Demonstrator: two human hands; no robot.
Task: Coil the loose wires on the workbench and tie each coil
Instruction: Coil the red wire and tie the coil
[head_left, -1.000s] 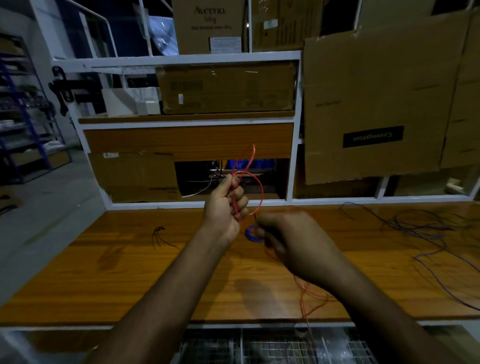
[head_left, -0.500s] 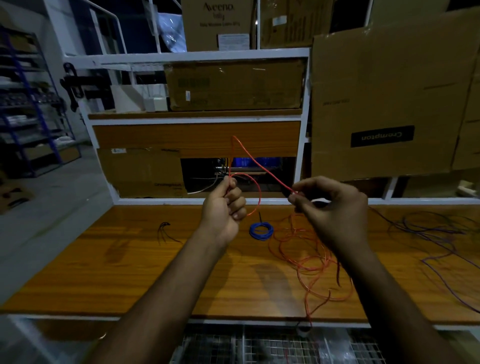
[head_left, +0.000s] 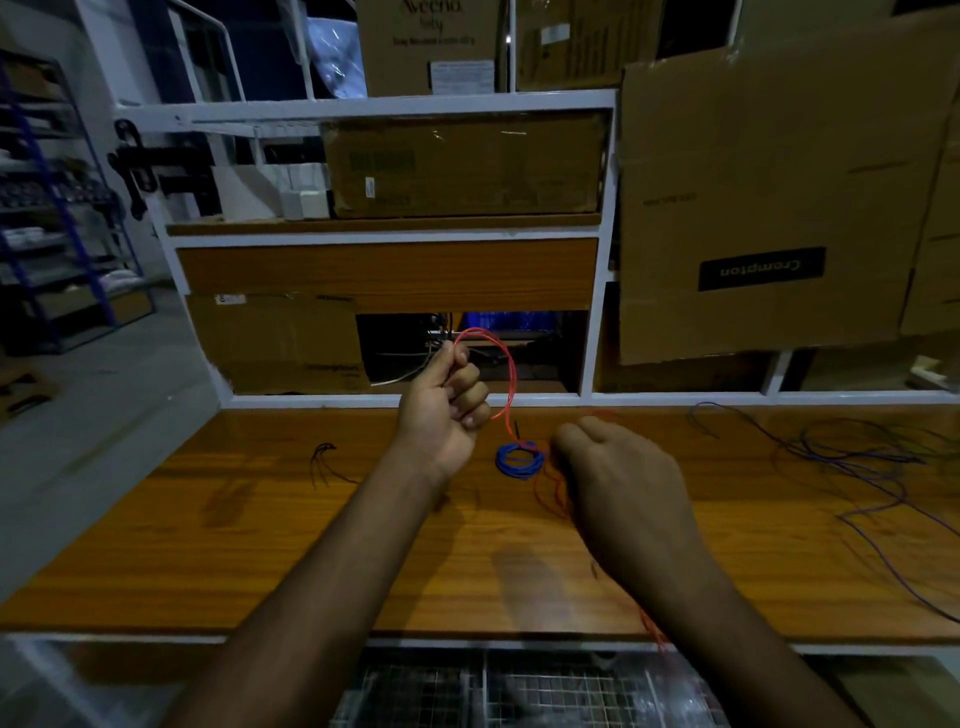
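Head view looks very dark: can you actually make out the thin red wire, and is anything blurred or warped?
Head view: dim; thin red wire shows above the left hand, fades beside the right hand; shelf frame bows from wide-angle distortion; bottom edge blurred.

Storeroom workshop: workbench (head_left: 260, 545), stacked cartons (head_left: 769, 208).

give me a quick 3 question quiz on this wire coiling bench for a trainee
1. True or false: the left hand holds a loop of red wire raised above the workbench.
2. Which finished coil lies on the bench between the hands? A) blue coil B) green coil C) white coil
3. Fill in: loose purple wires lie on the bench's ____ side.

Key: 1 true; 2 A; 3 right. The right hand is seen from the back, so its grip cannot be told.
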